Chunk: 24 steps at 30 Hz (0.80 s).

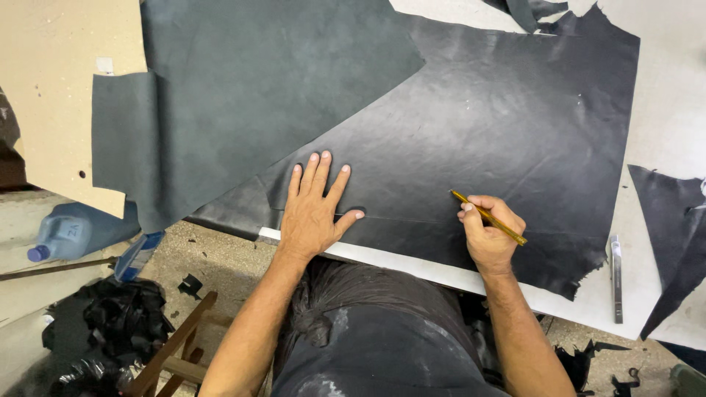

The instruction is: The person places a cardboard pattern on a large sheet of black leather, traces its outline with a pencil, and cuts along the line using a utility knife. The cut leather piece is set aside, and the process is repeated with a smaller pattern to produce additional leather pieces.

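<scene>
leather sheet [500, 125]: big black hide, spread flat on the desk [662, 95], near edge hanging just past the desk front by my waist. I read it as soft, floppy, some weight to it; it would sag and fold if lifted by one corner.
surface: slight sheen, fine creases, edges ragged & irregular, torn-looking at lower right. A thin scored or drawn line runs across it between my two hands.
second leather piece [243, 88]: matte, greyer, overlaps the sheet's upper left; same limp look, suede-like side up I think.
left hand [312, 213]: palm down, fingers spread flat on the sheet, pinning it, gripping nothing.
right hand [489, 231]: fingers closed round a yellow pencil [489, 217], tip touching the sheet; heel of hand rests on the leather.
where to hold: my judgement, press flat w/ a wide palm near the line, since pinching would pucker it; to shift it, take an edge w/ both hands.
pencil: thin, stiff, light; held near mid-shaft.
metal strip [616, 279]: narrow, rigid, lies on the desk right of the sheet, apart from it.
cardboard panel [59, 95]: tan, stiff, upper left, under the grey piece.
floor [220, 257]: black scraps, a blue plastic jug [66, 231] at left.
</scene>
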Each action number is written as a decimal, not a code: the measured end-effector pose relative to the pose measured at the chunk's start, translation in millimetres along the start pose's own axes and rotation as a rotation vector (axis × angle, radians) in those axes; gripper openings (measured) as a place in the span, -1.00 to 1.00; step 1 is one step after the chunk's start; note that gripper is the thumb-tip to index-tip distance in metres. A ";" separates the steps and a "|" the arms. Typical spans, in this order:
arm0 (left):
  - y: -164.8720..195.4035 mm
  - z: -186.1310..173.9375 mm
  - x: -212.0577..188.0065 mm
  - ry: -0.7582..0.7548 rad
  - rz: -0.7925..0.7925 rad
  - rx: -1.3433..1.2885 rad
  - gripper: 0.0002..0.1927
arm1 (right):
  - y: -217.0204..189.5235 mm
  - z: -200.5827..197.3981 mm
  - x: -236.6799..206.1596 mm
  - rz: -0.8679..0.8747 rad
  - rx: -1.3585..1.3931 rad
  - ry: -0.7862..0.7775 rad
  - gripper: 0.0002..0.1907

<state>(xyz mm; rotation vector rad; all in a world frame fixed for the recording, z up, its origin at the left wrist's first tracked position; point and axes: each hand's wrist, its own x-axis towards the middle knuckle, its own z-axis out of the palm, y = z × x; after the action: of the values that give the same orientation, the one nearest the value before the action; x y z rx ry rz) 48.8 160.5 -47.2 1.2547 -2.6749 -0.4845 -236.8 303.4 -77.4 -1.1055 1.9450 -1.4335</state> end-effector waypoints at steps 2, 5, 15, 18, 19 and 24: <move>0.1 0.2 -0.2 0.002 0.002 0.001 -0.16 | -0.1 0.6 0.0 -0.012 -0.005 -0.015 -0.92; 0.2 0.8 0.0 0.004 0.002 0.003 -0.15 | -0.4 0.8 0.2 -0.008 0.004 -0.002 -0.92; 0.0 3.0 0.2 0.005 0.002 0.014 -0.15 | -5.1 -0.5 2.0 -0.041 -0.018 -0.004 -0.92; 0.0 4.2 -0.1 0.002 -0.002 0.016 -0.15 | -3.6 -1.0 2.2 -0.038 -0.027 -0.008 -0.92; 0.1 4.5 -0.2 0.002 -0.002 0.017 -0.14 | -3.0 -1.2 2.1 -0.040 -0.026 -0.012 -0.93; 0.6 5.1 0.9 -0.001 -0.006 0.022 -0.15 | -0.8 -1.3 1.6 -0.015 0.012 -0.021 -0.92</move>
<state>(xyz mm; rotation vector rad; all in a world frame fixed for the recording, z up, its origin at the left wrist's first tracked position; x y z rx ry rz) 46.4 161.3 -51.8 1.2695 -2.6853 -0.4574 -238.5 302.7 -76.1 -1.1272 1.9149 -1.4339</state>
